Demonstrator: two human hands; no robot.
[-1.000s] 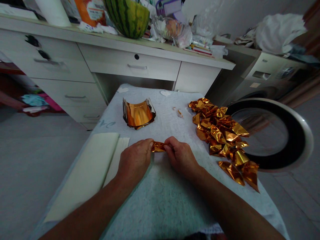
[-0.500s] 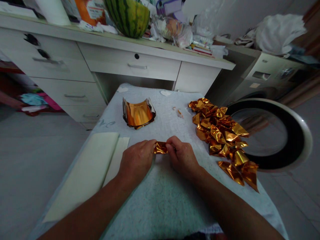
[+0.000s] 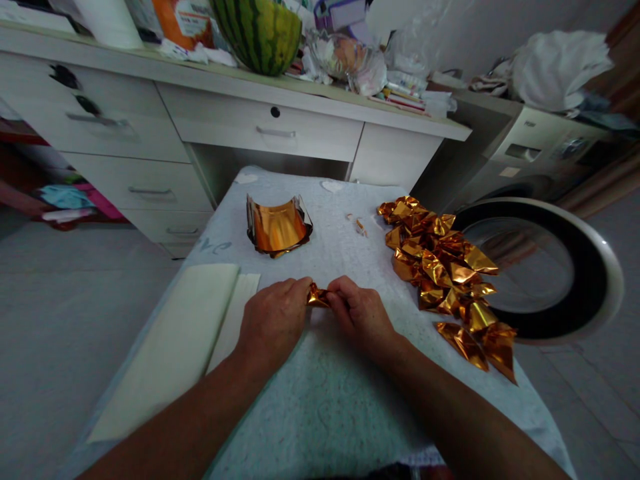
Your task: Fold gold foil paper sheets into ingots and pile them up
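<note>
Between my two hands is a small piece of copper-gold foil (image 3: 318, 296), creased and narrowed on its right side. My left hand (image 3: 278, 313) is closed on its left end, thumb and fingers pressed together. The right end is pinched by my right hand (image 3: 361, 312). Beyond my left hand lies a curved stack of copper-gold foil sheets (image 3: 278, 228). At the right sits a heap of twisted foil pieces (image 3: 435, 257), with several more at its near end.
A cloth-covered table (image 3: 320, 413) holds folded cream paper (image 3: 170, 347) at the left and small scraps (image 3: 360, 227) near the middle. Behind stands a white desk (image 3: 225, 127) carrying a watermelon (image 3: 260, 33). A washing machine's open round door (image 3: 595, 267) borders the table on the right.
My right hand has turned and shifted slightly left, and the foil between the hands has gone from a flat band to a crumpled, twisted shape. My left hand stays nearly in place.
</note>
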